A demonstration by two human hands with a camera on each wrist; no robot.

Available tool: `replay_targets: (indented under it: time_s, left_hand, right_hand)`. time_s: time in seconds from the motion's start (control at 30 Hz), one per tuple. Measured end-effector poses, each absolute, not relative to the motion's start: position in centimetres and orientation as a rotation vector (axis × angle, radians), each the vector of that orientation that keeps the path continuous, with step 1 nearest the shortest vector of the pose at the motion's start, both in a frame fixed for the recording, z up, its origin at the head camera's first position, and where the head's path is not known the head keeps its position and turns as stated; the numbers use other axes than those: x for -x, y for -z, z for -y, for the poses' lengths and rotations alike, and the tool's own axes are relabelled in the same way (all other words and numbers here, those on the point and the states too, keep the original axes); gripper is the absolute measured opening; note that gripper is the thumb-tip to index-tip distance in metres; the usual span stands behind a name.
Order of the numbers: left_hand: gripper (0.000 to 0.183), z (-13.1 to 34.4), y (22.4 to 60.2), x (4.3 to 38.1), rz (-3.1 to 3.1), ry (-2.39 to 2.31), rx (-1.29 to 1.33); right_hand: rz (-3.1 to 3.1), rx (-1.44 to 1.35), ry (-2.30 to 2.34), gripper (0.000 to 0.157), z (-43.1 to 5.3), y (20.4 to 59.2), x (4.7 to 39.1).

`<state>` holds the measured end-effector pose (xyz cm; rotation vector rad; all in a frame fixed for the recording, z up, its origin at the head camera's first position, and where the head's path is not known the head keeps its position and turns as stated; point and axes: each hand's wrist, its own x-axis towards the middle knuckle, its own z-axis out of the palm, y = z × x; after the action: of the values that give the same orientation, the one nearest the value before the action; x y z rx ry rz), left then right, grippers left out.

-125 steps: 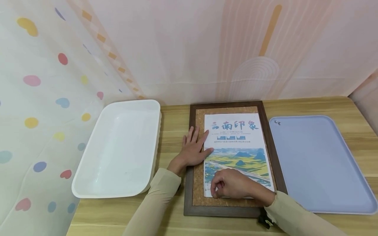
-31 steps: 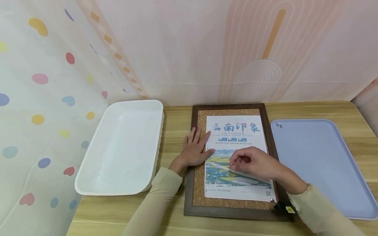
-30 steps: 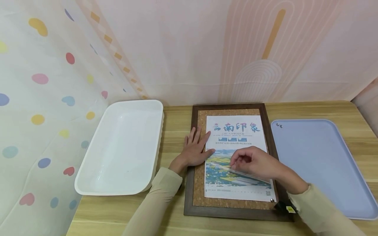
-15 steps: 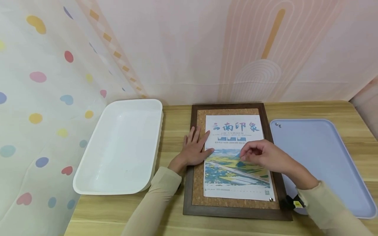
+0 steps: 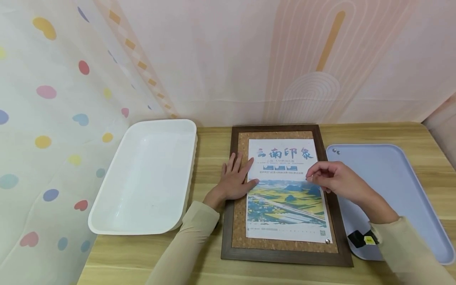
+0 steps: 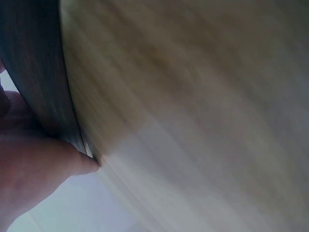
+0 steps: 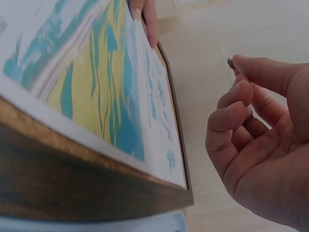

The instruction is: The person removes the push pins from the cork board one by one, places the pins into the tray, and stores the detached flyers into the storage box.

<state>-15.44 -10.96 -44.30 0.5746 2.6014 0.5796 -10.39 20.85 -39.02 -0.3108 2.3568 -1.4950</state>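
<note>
A printed poster (image 5: 285, 198) with blue and yellow fields lies on a framed cork board (image 5: 239, 233). My left hand (image 5: 233, 184) rests with spread fingers across the board's left frame and the poster's left edge. In the right wrist view, my right hand (image 7: 260, 125) pinches a small dark thumbtack (image 7: 230, 62) between thumb and forefinger. The head view has this right hand (image 5: 335, 180) over the poster's right edge. One silver thumbtack (image 5: 327, 241) sits at the poster's lower right corner. Two more silver tacks (image 5: 336, 151) lie in the blue tray.
The blue tray (image 5: 384, 198) stands close to the board's right side. To the left is a deep white tub (image 5: 142, 182). All of them are on a wooden table (image 5: 210, 138), with a patterned cloth wall (image 5: 228, 59) behind.
My right hand has moved from the poster's lower left corner up and rightward to its right edge. The left hand has kept its place.
</note>
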Motion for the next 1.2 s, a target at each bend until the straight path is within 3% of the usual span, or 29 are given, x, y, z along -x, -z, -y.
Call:
replay_targets:
  time_s: [0.97, 1.2]
  left_hand:
    - [0.075, 10.9, 44.4, 15.3, -2.599, -0.586, -0.566]
    - [0.076, 10.9, 44.2, 15.3, -2.603, -0.583, -0.557]
  right_hand:
    - [-2.449, 0.044, 1.533, 0.026, -25.0, 40.9, 11.4]
    - [-2.465, 0.025, 1.558, 0.024, -25.6, 41.4, 11.8]
